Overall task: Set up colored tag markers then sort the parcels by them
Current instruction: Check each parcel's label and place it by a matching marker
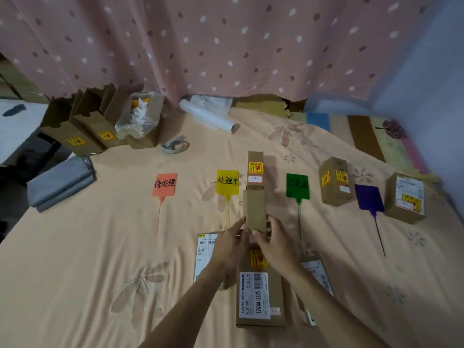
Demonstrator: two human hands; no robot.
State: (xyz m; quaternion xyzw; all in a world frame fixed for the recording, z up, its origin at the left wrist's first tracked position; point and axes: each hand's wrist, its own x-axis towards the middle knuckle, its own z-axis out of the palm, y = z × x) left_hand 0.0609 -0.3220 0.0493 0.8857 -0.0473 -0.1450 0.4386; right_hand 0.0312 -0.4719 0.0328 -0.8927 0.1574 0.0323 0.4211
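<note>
Tags lie in a row on the peach bedsheet [75,259]: orange tag [164,184], yellow tag [227,182], green tag [297,186] with writing too dark to read, and purple tag [369,200], which shows no legible writing. Between yellow and green, the left hand [229,243] and right hand [273,243] pinch the near end of a plain cardboard parcel [255,210], just short of a parcel with a fragile sticker [255,170]. Forearms partly hide the left labelled parcel [204,249], the middle "12V4A-5525" box [259,297] and the right parcel [317,272].

Peach floral bedsheet [100,247] bearing four tags [164,185] and parcels [261,295]
</note>
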